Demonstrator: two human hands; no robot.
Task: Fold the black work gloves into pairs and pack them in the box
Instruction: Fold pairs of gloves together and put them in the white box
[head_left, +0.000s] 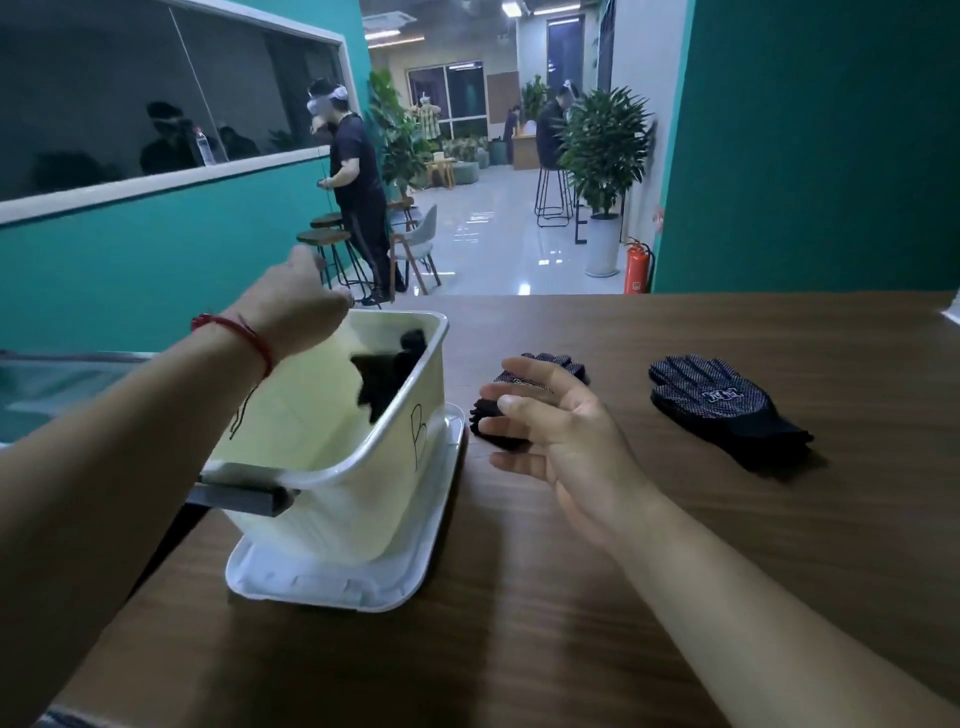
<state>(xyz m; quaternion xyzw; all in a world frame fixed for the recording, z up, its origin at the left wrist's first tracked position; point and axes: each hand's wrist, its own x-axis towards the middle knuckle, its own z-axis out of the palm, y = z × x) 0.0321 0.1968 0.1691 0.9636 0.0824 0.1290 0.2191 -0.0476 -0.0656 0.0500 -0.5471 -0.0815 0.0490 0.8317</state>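
Glove stack (569, 366) just beyond right hand (566, 431); left hand (296, 306) over box (415, 441).

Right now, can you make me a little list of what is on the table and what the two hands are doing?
table: brown wood
box: white, open, marked B, standing on the lid
gloves in box: black, blurry
near gloves: black pile just right of the box
far gloves: black dotted pile further right
left hand: above the box's far rim, fingers hidden
right hand: open, fingers spread, in front of the near gloves; touching or not, cannot tell
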